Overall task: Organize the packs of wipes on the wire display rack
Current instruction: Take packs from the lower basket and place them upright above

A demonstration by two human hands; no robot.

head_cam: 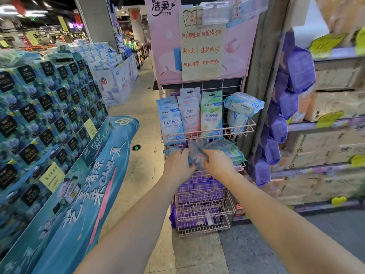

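Observation:
A pink wire display rack (207,133) stands ahead. Its top basket holds upright wipes packs: a blue pack (171,120), a pink pack (190,115), a green pack (211,115), and bulkier white-blue packs (244,104) lying at the right. In the second basket, my left hand (178,165) and my right hand (218,164) both grip blurred blue wipes packs (195,155) between them. Green-blue packs (230,150) lie flat just right of my right hand. Lower baskets hold purple packs (199,187).
A stacked display of blue tissue boxes (45,107) with a teal base lines the left. Shelves with purple packs (300,70) and boxed goods stand at the right. A pink sign with handwritten notes (201,46) tops the rack. The aisle floor runs past the rack's left.

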